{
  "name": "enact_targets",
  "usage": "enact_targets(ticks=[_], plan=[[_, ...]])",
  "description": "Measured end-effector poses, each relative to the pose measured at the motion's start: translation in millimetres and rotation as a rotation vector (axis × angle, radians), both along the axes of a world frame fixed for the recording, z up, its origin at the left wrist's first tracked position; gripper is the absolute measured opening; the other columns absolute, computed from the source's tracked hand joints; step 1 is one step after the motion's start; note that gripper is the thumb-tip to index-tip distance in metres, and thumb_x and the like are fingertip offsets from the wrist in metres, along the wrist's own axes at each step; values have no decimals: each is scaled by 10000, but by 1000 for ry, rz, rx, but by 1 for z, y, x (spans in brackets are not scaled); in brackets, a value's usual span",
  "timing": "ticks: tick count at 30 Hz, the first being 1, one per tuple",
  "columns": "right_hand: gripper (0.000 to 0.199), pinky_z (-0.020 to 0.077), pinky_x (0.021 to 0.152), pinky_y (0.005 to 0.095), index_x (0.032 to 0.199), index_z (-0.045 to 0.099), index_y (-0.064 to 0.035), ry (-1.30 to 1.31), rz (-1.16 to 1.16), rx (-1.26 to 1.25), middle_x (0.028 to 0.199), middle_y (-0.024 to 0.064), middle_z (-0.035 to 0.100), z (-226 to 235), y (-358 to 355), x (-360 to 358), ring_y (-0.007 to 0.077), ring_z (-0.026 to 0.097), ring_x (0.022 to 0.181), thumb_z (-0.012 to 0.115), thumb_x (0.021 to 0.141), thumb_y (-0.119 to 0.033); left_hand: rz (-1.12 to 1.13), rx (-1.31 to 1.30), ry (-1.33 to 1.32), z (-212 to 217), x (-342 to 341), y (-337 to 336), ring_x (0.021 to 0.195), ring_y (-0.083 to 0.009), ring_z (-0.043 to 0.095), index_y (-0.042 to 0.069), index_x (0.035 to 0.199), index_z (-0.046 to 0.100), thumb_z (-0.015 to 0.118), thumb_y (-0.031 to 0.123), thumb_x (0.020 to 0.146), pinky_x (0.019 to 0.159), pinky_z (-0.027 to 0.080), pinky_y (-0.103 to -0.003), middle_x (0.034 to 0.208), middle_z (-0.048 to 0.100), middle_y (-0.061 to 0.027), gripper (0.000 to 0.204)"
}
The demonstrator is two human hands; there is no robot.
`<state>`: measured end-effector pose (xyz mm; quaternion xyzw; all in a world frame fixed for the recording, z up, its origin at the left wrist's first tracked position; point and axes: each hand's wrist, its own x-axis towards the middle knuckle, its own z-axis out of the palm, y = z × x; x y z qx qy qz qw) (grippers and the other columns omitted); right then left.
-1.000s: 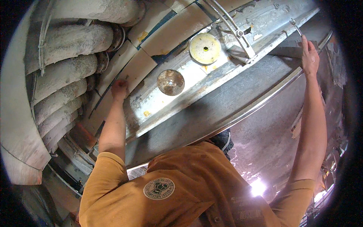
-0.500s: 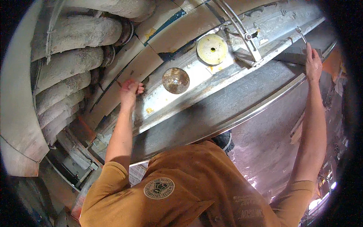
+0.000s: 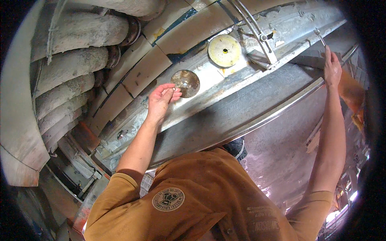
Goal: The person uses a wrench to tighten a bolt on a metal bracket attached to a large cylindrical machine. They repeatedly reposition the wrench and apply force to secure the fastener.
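Note:
My left hand [image 3: 161, 100] is closed in a pinch at the left edge of a stained brown metal disc [image 3: 190, 81] with a small centre hole. Between thumb and fingertips shows a small ring-like metal piece [image 3: 174, 88], too small to name surely. A pale yellow round disc [image 3: 222, 56] with a dark centre hole lies farther up and to the right on the same metal ledge. Far to the right, my right hand [image 3: 333, 70] grips a steel wrench [image 3: 320, 37], its jaw end pointing up and away from the discs.
A slotted metal bracket [image 3: 253, 28] rises from the ledge [image 3: 213, 90] right of the yellow disc. Several thick, dusty, wrapped pipes [image 3: 72, 64] crowd the left. Tan panels [image 3: 148, 66] line the far side. A bright-edged metal rail [image 3: 277, 110] curves in front of me.
My left hand has moved right from the tan panels to the brown disc, with its fingers pinched. My right hand with the wrench has stayed nearly in place.

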<state>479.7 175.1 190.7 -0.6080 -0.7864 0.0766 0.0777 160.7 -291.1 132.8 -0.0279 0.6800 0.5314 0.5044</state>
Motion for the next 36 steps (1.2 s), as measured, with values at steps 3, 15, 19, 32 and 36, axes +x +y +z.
enact_targets(ticks=[3, 15, 19, 32, 36], plan=[[594, 413, 796, 358, 946, 635, -91, -21, -6, -33, 912, 160, 617, -4, 7, 6, 321, 567, 902, 367, 829, -607, -2, -9, -18, 4, 1, 5, 833, -192, 621, -30, 1071, 509, 477, 67, 888, 734, 517, -268, 968, 604, -166, 210], [586, 421, 789, 358, 962, 641, -112, -36, -10, 22, 905, 145, 624, -3, 3, 2, 312, 576, 882, 363, 829, -610, -63, -11, 24, -2, 2, 0, 847, -185, 619, -28, 1085, 498, 521, 30, 856, 747, 508, -267, 964, 611, -153, 237], [546, 428, 744, 338, 900, 651, -99, 21, 2, -47, 857, 139, 626, 3, 2, 5, 277, 589, 814, 399, 834, -579, -77, -32, 28, -2, 4, 2, 831, -185, 622, -29, 1073, 500, 526, 46, 859, 728, 510, -265, 949, 615, -153, 228], [496, 410, 711, 401, 716, 628, -49, 44, 55, 128, 651, 158, 587, 8, -6, -5, 336, 564, 692, 431, 849, -484, -58, -53, 66, -1, 5, 6, 674, -139, 597, -5, 922, 550, 572, 135, 854, 625, 496, -253, 787, 616, -99, 157], [494, 396, 723, 411, 696, 597, -32, 19, 49, 143, 638, 172, 566, 8, -7, -7, 350, 545, 705, 435, 849, -473, -86, -91, 69, 2, 5, 8, 629, -133, 583, -5, 929, 554, 569, 135, 856, 591, 488, -247, 774, 615, -97, 159]])
